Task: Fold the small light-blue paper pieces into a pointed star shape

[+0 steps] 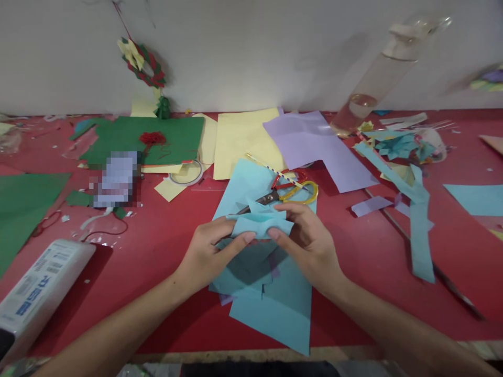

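Blue folded paper sits directly between our two hands, raised above the loose blue sheets on the red table. Its long axis runs side to side, from one hand across to the other, so neither hand is nearer: both touch it. Our left hand pinches the left part, thumb on the near face and fingers behind; our right hand grips the right part, thumb likewise in front, with a fingertip at the upper edge. How the hidden fingers press, we cannot tell. Just beyond the fold lie scissors, their yellow handle nearer our right hand, and a dotted pencil slants across them.
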`<state>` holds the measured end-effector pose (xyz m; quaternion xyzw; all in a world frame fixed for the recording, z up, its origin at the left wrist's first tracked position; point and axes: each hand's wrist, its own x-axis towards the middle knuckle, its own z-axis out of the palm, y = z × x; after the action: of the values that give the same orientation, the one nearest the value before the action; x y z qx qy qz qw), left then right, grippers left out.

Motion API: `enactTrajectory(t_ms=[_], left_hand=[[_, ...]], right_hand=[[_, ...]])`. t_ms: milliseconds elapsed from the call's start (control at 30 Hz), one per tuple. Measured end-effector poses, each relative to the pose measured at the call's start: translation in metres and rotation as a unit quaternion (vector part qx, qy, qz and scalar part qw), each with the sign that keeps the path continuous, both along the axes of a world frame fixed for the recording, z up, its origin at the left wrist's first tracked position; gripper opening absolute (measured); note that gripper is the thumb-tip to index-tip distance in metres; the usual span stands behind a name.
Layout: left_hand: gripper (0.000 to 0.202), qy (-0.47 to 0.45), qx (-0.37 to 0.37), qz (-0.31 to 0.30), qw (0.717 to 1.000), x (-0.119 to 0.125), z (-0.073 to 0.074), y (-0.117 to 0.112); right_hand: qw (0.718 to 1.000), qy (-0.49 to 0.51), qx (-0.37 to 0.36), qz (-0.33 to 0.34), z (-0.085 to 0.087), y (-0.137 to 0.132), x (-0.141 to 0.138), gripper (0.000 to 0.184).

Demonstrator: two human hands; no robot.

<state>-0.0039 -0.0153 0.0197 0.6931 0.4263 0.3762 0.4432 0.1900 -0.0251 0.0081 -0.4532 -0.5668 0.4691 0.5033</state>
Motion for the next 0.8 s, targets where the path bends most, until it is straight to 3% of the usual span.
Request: enactTrajectory(t_ms=[133,367,800], left_hand=[[0.011,-0.019,0.029,-0.028,0.999,-0.0023,0.0028,0.0021],[0.015,-0.066,-0.031,0.000,0.997,0.0014,0.0007,-0.0002],[0.021,0.011,-0.048,0.077,0.996,0.0066,0.0029,-0.0009]], right_hand=[[0.998,-0.002,-0.041,0.041,0.0003,0.0018,0.0034,0.029],[0.998,-0.014,-0.030,-0.046,0.0041,0.0002,0.0024,0.029],[0.997,-0.025,-0.057,-0.055,0.0017,0.0043,0.0024,0.028]])
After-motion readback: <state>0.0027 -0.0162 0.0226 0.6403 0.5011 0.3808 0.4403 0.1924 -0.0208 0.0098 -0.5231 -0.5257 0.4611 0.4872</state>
